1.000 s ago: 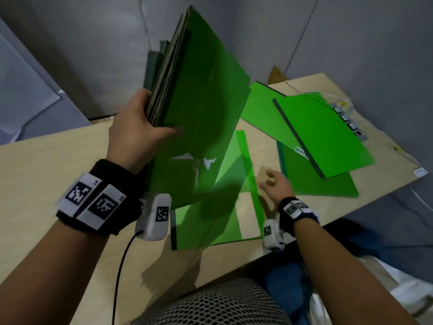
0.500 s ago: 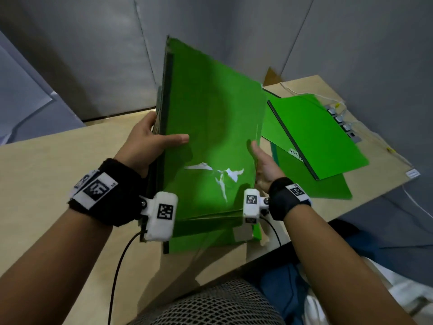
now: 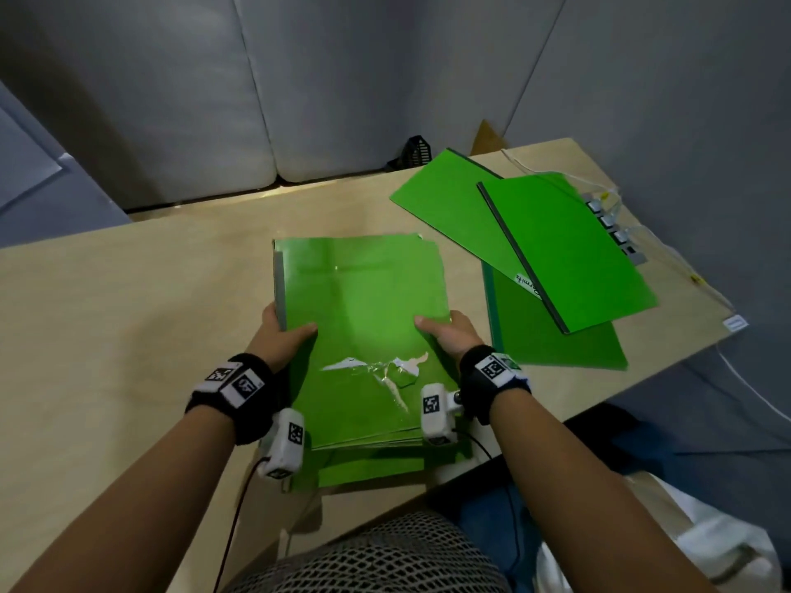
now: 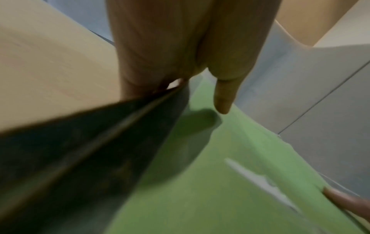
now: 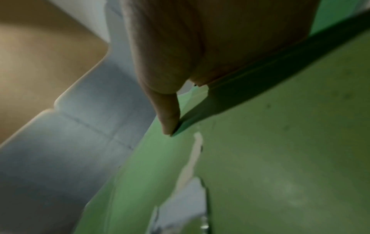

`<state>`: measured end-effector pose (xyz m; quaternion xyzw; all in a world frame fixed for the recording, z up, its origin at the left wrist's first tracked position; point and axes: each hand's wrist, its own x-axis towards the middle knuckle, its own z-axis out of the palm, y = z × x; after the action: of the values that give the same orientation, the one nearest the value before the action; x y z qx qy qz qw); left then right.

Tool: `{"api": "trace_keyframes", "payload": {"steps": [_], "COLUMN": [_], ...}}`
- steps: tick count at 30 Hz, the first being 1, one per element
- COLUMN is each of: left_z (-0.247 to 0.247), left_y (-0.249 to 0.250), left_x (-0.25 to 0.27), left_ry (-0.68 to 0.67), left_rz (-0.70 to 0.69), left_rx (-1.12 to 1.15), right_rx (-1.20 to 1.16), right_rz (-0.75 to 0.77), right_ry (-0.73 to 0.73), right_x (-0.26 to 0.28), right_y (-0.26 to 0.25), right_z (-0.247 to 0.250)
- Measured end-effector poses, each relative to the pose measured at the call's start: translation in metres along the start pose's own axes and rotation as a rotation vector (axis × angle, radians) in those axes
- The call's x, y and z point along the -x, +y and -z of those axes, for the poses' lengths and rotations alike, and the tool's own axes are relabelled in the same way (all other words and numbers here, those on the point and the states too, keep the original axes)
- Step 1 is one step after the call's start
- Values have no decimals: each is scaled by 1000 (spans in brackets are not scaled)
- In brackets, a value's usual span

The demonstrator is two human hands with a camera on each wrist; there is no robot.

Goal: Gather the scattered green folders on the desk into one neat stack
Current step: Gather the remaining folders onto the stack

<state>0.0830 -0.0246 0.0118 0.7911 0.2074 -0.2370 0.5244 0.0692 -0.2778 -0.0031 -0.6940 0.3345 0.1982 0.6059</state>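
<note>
A stack of green folders (image 3: 364,301) lies nearly flat near the desk's front edge, its top cover torn with white scuffs. My left hand (image 3: 280,331) grips the stack's left edge, thumb on top. My right hand (image 3: 445,333) grips the right edge, thumb on the cover. Another green folder (image 3: 372,466) sticks out beneath the stack at the front. To the right lie three more green folders: one at the back (image 3: 445,199), one with a dark spine (image 3: 569,250) on top, and a darker one (image 3: 552,340) below. The wrist views show the stack (image 4: 210,182) (image 5: 270,150) close up, thumbs (image 4: 222,98) (image 5: 168,114) on the cover.
The light wooden desk (image 3: 128,318) is bare on the left. A grey switch strip (image 3: 612,226) and white cables (image 3: 706,288) run along the right edge. A black object (image 3: 413,151) stands behind the desk by the grey wall. My lap is below the front edge.
The stack was held upright in my left hand; my right hand joined it, and both hands have tilted it down onto the folder lying near the desk's front edge.
</note>
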Motion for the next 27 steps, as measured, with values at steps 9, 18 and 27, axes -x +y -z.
{"api": "trace_keyframes", "payload": {"steps": [9,18,27], "left_z": [-25,-46,-63], "left_y": [30,11,29], "left_x": [-6,-2,-2], "left_ry": [120,-164,-104], "left_rz": [-49,-15,41], "left_rx": [-747,-1145,-1315], "right_rx": [1067,1108,1163], "right_rz": [160,-98,-142], "right_ry": [420,398,302], "right_x": [-39,-73,-83], "right_y": [-22,-9,6], "right_z": [48,117,98]}}
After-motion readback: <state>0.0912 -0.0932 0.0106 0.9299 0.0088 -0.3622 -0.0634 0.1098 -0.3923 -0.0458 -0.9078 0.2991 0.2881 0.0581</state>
